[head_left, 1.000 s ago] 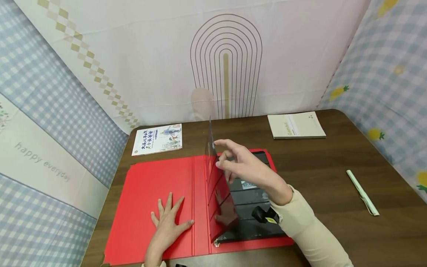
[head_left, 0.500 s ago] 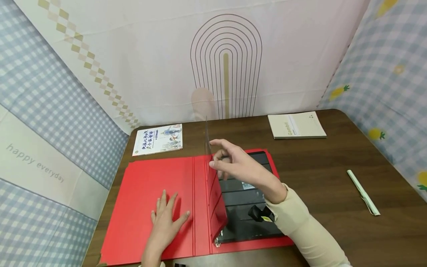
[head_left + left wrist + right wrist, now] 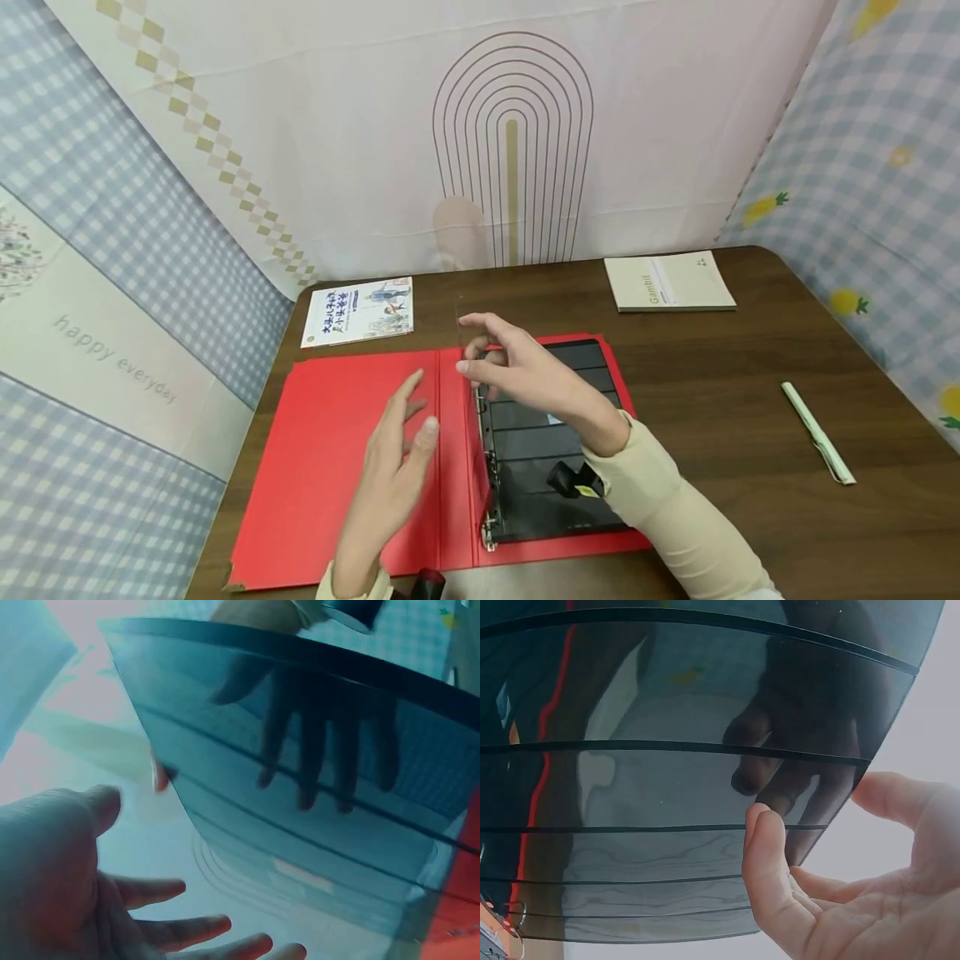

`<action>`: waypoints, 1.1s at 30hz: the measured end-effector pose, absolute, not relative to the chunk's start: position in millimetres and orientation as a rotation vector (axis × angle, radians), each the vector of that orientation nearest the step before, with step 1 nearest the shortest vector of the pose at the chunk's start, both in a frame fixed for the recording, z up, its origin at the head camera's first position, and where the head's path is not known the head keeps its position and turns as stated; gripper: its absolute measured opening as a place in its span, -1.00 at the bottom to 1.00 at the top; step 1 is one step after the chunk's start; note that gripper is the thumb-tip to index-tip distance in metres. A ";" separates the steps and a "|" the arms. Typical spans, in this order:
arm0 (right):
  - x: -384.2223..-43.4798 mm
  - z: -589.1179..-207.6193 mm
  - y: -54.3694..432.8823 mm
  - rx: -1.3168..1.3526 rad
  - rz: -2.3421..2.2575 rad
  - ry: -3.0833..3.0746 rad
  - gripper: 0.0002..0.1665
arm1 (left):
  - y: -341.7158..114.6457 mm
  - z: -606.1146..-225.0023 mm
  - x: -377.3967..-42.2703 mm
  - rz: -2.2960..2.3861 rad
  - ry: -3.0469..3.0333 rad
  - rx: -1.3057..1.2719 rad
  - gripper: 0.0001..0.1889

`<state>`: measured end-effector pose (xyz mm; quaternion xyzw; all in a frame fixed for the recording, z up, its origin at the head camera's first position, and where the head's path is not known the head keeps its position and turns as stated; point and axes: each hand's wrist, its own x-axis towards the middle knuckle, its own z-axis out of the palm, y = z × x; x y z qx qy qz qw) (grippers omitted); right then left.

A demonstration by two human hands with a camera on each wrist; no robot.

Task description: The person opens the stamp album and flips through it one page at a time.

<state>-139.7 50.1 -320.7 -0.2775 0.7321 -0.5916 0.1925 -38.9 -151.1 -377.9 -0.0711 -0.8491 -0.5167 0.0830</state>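
Observation:
An open red binder album (image 3: 337,433) lies on the table, with black pocketed pages (image 3: 536,475) on its right side and metal rings along the spine. One dark, glossy pocket page (image 3: 660,787) stands up almost edge-on to the head camera. At its free edge, my right hand (image 3: 525,367) holds it between thumb and curled fingers; a fingertip shows past the edge in the left wrist view. My left hand (image 3: 393,471) is raised over the red cover, fingers extended and holding nothing. Facing it in the left wrist view, the page (image 3: 225,772) mirrors a hand.
A children's picture book (image 3: 358,312) lies at the back left of the brown table (image 3: 705,400). The cream notebook (image 3: 670,282) is at the back right, and a pale green pen (image 3: 817,433) lies farther right. Patterned curtains surround the table.
My right hand has moved slightly left, swinging the upright page from leaning right to nearly edge-on. My left hand has lifted off the red cover and turned toward the page.

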 end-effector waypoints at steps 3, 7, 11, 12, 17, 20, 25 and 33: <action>-139.5 -320.5 47.8 -0.789 -1.650 2.060 -0.32 | -144.6 -366.5 -43.1 -1.540 -2.491 -0.234 -0.40; -139.9 -322.9 46.3 -0.786 -1.641 2.061 -0.33 | -139.9 -358.1 -46.6 -1.566 -2.471 -0.251 -0.38; -140.5 -325.9 49.3 -0.772 -1.638 2.062 -0.35 | -140.8 -354.4 -46.6 -1.658 -2.423 -0.214 -0.38; -140.6 -326.6 50.9 -0.766 -1.635 2.066 -0.37 | -141.9 -353.9 -45.8 -1.686 -2.409 -0.199 -0.39; -142.6 -330.3 61.9 -0.755 -1.628 2.095 -0.40 | -149.8 -353.5 -41.8 -1.726 -2.340 -0.161 -0.44; -144.6 -333.9 70.1 -0.788 -1.595 2.160 -0.40 | -154.9 -355.1 -40.1 -1.728 -2.295 -0.159 -0.48; -146.1 -344.9 84.4 -0.913 -1.403 2.390 -0.39 | -162.2 -358.1 -36.2 -1.764 -2.205 -0.101 -0.55; -148.0 -362.6 100.4 -1.015 -1.284 2.534 -0.38 | -178.0 -362.1 -28.8 -1.741 -2.131 0.073 -0.69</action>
